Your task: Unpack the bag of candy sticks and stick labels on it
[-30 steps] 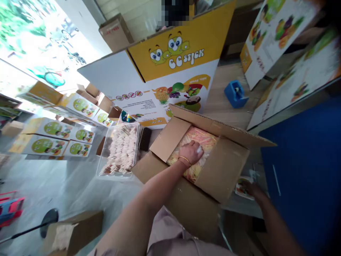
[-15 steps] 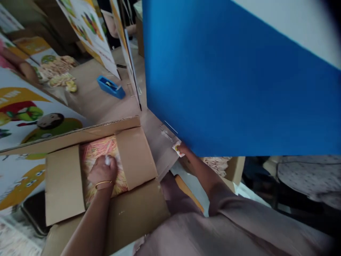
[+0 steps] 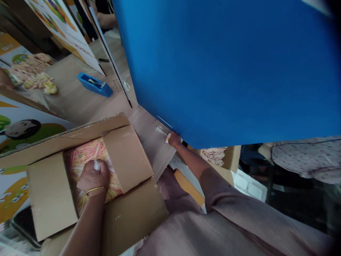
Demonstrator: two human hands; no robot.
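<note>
My left hand [image 3: 93, 175], with a gold bangle at the wrist, is closed around something whitish and translucent, over the open cardboard box [image 3: 128, 156]. Pink and yellow thin strips [image 3: 87, 151] fill the box beneath it. Out to the right, my right hand [image 3: 174, 138] has its fingers closed on a small printed packet [image 3: 168, 138], low beside the large blue panel [image 3: 226, 71]. A thin wire frame [image 3: 163, 122] stands just beyond that hand on the table.
A blue tape dispenser [image 3: 95, 84] sits on the table [image 3: 80, 103]. Printed boards [image 3: 71, 33] stand behind it. Packets lie piled [image 3: 34, 67] at the upper left. Another carton [image 3: 234, 158] holds packets at the right. A person's arm [image 3: 105, 20] shows at the top.
The view has shifted, so the box and table sit further left. The packet at my right hand now lies nearer the wire frame's lower end. My left hand stays closed over the box.
</note>
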